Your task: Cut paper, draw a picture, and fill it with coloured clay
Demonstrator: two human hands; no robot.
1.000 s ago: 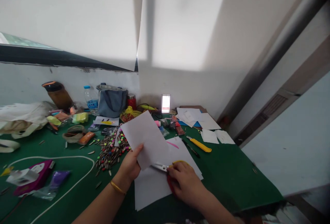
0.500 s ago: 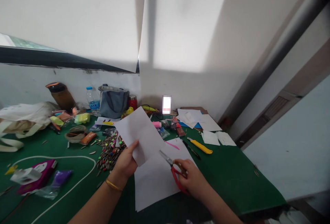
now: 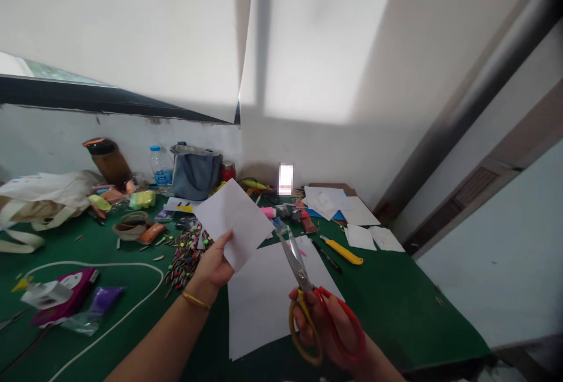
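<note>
Pinched in my left hand (image 3: 216, 262) is a white piece of paper (image 3: 235, 217), raised above the table and tilted. My right hand (image 3: 328, 320) has its fingers in the handles of a pair of scissors (image 3: 302, 273), one handle yellow and one red. The blades point up and away from me, slightly apart, with no paper between them. Below both hands a larger white sheet (image 3: 259, 306) lies flat on the green table (image 3: 396, 306). A pink strip lies near the sheet's far edge, partly behind the blades.
Right of the sheet lie a yellow cutter (image 3: 344, 251) and a black pen (image 3: 326, 256). A pile of seeds (image 3: 182, 264) is left of the sheet. Farther back stand a blue bag (image 3: 196, 172), a water bottle (image 3: 162, 172) and a lit phone (image 3: 285, 179). A white cable (image 3: 132, 313) curves at the left.
The scissors have turned upright and opened, and my right hand has turned with them. The paper in my left hand has swung round and now shows a wider face.
</note>
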